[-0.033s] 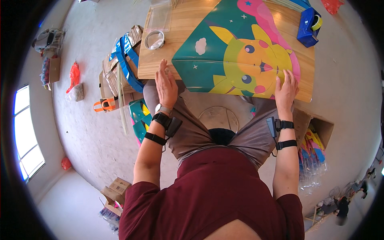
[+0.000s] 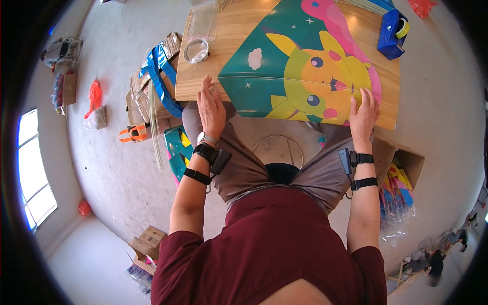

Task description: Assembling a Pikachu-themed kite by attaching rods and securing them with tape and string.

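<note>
A glossy kite [image 2: 264, 96] lies across the wooden table [image 2: 216, 63], a teal sheet with a yellow cartoon creature and a pink border. A straight crease runs across its width. My right hand [image 2: 362, 114] rests its outstretched fingertips on the kite's near right part, by the table's front edge. Off the kite's left corner, my left hand [image 2: 211, 113] is raised at the front edge of the table, fingers extended and nothing visible in them. Whether its fingertips touch the table I cannot tell.
On the table stand a blue tape dispenser [image 2: 391, 35], a roll of tape [image 2: 196, 51] and clear plastic sleeves [image 2: 202, 23]. Left of it are a blue strap [image 2: 165, 76] and thin rods [image 2: 154, 127]. An open carton [image 2: 409, 163] with packed printed goods sits at right.
</note>
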`<state>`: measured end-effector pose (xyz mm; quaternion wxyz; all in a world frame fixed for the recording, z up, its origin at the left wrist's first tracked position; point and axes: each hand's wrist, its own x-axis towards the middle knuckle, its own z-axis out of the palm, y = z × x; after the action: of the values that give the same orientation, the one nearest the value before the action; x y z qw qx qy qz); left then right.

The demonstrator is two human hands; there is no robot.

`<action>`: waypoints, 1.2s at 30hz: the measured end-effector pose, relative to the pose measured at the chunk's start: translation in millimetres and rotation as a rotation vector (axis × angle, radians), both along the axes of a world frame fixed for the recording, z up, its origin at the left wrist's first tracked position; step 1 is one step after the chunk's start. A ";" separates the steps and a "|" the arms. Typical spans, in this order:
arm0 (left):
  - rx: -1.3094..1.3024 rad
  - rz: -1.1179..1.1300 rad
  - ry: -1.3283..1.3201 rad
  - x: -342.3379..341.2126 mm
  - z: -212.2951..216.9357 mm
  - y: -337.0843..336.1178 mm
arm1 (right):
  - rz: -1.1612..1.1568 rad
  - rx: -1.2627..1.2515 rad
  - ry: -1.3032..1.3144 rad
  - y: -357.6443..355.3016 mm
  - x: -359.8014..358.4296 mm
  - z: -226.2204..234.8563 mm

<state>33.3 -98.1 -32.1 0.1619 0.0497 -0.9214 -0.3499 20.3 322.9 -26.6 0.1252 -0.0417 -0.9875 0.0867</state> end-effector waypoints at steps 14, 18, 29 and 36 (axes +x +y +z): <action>-0.125 -0.005 -0.037 1.0 -1.9 7.3 | 0.008 -0.127 0.062 10.2 10.1 6.1; -0.121 0.000 -0.087 6.4 -2.8 7.3 | 0.006 -0.115 0.056 4.7 6.9 -7.3; -0.085 0.023 -0.096 9.7 -4.5 1.7 | 0.019 -0.129 0.024 5.9 1.8 -22.2; -0.052 0.028 -0.030 11.4 -1.9 1.5 | 0.013 -0.098 -0.026 3.1 0.5 -15.6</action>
<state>44.7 -96.6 -34.0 0.1543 0.0635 -0.9316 -0.3228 20.9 326.0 -42.2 0.1097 -0.0426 -0.9838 0.1352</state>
